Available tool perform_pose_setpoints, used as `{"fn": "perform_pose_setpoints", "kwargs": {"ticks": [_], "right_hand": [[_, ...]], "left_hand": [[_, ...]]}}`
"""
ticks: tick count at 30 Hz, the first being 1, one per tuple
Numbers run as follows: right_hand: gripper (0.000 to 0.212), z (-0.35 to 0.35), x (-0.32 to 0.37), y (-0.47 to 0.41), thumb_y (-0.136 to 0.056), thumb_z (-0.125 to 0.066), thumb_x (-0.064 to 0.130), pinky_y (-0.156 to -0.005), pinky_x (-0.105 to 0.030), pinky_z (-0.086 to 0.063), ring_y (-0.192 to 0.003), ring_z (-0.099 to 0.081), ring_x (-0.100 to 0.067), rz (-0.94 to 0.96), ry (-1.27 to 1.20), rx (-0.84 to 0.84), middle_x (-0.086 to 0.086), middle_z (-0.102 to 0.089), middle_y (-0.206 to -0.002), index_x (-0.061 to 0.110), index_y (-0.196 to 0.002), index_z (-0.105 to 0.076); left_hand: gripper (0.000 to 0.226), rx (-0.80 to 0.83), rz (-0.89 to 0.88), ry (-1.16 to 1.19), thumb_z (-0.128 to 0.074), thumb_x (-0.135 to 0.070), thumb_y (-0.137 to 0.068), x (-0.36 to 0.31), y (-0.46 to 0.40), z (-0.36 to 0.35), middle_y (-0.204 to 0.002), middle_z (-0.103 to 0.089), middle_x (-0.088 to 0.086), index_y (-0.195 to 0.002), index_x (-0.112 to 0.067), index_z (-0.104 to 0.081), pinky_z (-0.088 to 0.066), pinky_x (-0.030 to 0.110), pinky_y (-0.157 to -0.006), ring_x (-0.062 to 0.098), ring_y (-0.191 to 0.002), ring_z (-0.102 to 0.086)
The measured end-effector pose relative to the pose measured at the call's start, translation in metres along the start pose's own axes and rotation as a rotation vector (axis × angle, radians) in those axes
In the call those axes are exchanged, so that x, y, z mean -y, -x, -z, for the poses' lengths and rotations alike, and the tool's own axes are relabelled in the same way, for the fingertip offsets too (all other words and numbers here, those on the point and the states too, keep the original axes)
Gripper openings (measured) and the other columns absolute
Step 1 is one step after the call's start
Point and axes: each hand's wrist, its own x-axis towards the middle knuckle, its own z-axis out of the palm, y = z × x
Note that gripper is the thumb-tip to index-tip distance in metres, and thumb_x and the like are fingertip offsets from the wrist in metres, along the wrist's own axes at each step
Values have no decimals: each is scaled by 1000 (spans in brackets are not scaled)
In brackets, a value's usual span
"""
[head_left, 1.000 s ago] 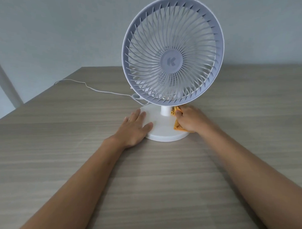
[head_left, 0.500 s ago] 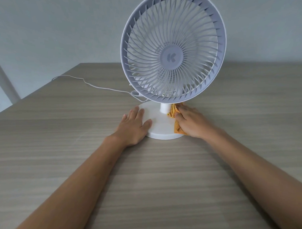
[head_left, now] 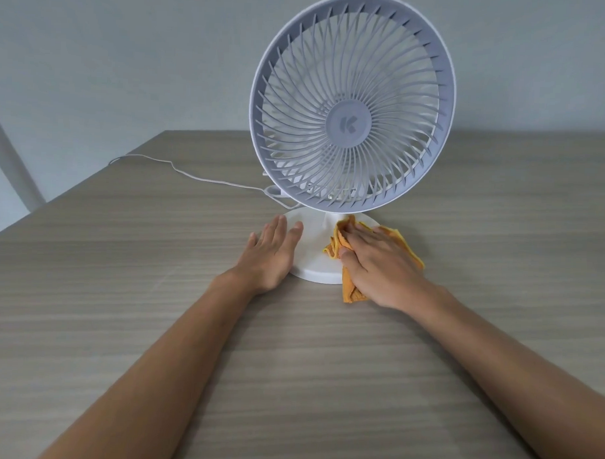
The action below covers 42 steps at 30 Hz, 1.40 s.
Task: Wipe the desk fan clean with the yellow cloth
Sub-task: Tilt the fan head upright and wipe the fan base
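Flattened now over the yellow cloth point(head_left: 343, 289), right hand point(head_left: 378, 266): fingers straight, pressing it onto the right side of the round base point(head_left: 312, 250), no longer bunched at the stem as a moment ago. Cloth soft, crumpled, draping off the base onto the tabletop point(head_left: 153, 327). Suggests base wiping underway, grille untouched. Left hand point(head_left: 269, 255) open, fingers straight, bracing the base's left rim. Desk fan point(head_left: 349, 121) toward the tabletop's far edge: smooth white plastic, circular ribbed grille. Thin white cord point(head_left: 179, 171) trailing toward the far left corner.

Wood-grain table point(head_left: 153, 327); plain grey wall point(head_left: 129, 51) behind; pale post point(head_left: 13, 164) at far left.
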Motion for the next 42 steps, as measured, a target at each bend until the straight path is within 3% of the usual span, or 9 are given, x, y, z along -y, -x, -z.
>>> {"fn": "perform_pose_setpoints", "kwargs": {"ticks": [11, 16, 19, 21, 27, 31, 35, 38, 42], "right_hand": [[52, -6, 10, 13, -98, -34, 43, -122, -31, -18, -144, -37, -13, 145, -143, -71, 1, -52, -149, 18, -140, -53], [48, 0, 9, 30, -93, -52, 43, -117, -23, -25, -134, -48, -2, 264, -301, -87, 11, -62, -137, 23, -136, -59], [15, 15, 1, 37, -91, -67, 31, -74, -16, -43, -75, -59, 1, 189, -521, -64, 15, -63, -77, 18, -94, -74], [28, 23, -10, 40, -91, -70, 28, -55, -26, -32, -58, -40, -3, 46, -702, -97, 9, -46, -62, 10, -70, -61], [26, 30, -46, 20, -81, -69, 41, -76, -36, -53, -83, -68, -18, -454, -802, -499, -5, -75, -90, 18, -93, -69], [28, 27, -49, -10, -80, -75, 30, -78, -26, -42, -97, -63, -24, -661, -713, -591, -2, -67, -102, 24, -105, -62], [27, 8, -33, -34, -93, -61, 33, -81, -29, -42, -101, -60, -27, -505, -561, -405, -7, -66, -103, 13, -110, -63], [30, -9, -26, -39, -101, -41, 29, -93, -38, -42, -116, -54, -36, -295, -320, -200, -14, -62, -122, 12, -120, -57], [25, -8, -20, -30, -102, -36, 24, -74, -36, -38, -98, -58, -39, -194, -163, -153, -17, -66, -104, 11, -112, -54]], "left_hand": [[53, -17, 24, 79, 2, -40, -100, -6, 5, 3, -162, 8, -3, -151, -25, 7, 7, 37, -120, 9, -147, 12], [56, -29, 40, 119, 3, -45, -99, -2, 2, 2, -162, 6, -5, -151, -24, 6, 6, 36, -120, 5, -146, 11], [57, -40, 41, 138, 2, -45, -99, -2, 1, 1, -162, 5, -6, -151, -23, 4, 6, 35, -120, 4, -146, 9], [55, -41, 37, 134, 1, -44, -100, -2, 3, 2, -162, 4, -6, -151, -23, 4, 6, 35, -120, 4, -146, 8], [51, -34, 18, 75, -1, -35, -102, -4, 5, 2, -162, 5, -3, -151, -21, 6, 6, 37, -120, 8, -147, 9], [53, -31, 20, 66, 1, -39, -101, 0, 0, -1, -162, 6, -4, -151, -23, 8, 5, 39, -120, 7, -147, 11], [73, -30, 35, 40, 5, -59, -89, 6, -7, -4, -162, 6, -5, -152, -23, 3, 4, 39, -120, 5, -146, 10], [62, -31, 27, 0, 1, -50, -97, 7, -7, -7, -162, 6, -2, -152, -22, 4, 3, 38, -120, 6, -146, 11], [68, -54, 61, 85, 1, -55, -95, 3, -6, -6, -162, 6, -4, -152, -18, 7, 4, 36, -120, 3, -146, 10]]}}
